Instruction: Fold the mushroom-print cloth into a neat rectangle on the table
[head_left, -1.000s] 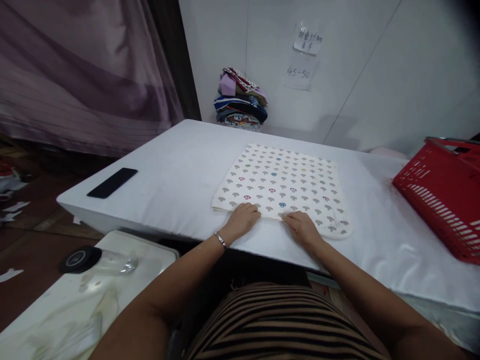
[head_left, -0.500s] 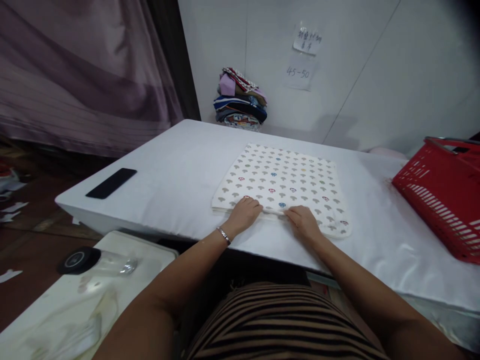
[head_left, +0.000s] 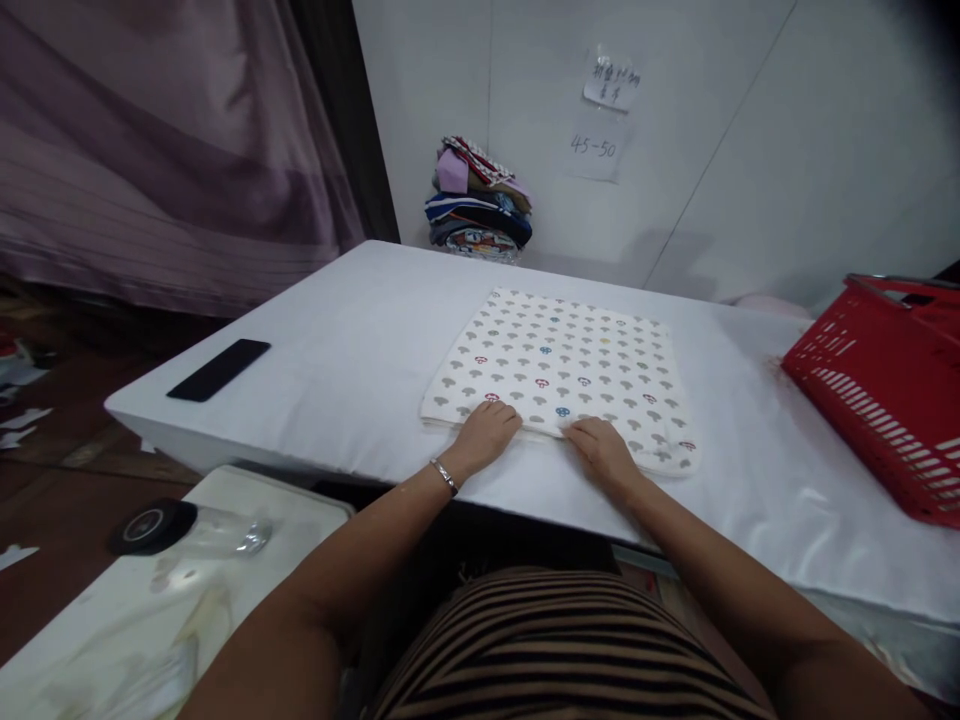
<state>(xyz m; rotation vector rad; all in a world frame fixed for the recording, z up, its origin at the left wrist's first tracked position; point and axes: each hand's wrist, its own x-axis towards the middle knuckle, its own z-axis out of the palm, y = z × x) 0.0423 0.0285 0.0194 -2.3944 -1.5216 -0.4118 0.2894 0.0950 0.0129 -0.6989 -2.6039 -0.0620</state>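
Note:
A folded white cloth [head_left: 566, 350] printed with grey mushrooms and a few red, blue and yellow ones lies flat on the white-covered table [head_left: 337, 350]. Its near edge shows several layers. My left hand [head_left: 487, 432], with a silver bracelet at the wrist, has its fingers closed over that edge, left of the middle. A short way to the right, my right hand [head_left: 601, 450] pinches the same edge between thumb and fingers. The fingertips of both hands are partly hidden.
A red plastic basket [head_left: 885, 390] stands at the table's right. On the left lies a black phone-like slab [head_left: 219, 370]. Several folded fabrics are piled [head_left: 480, 205] against the wall. A lower white side table [head_left: 247, 610] at the near left holds a clear bottle with a black cap [head_left: 154, 525].
Both hands keep hold of the cloth's near edge; the right fingers have shifted slightly. The whole view has moved a little, and the cloth stays in place.

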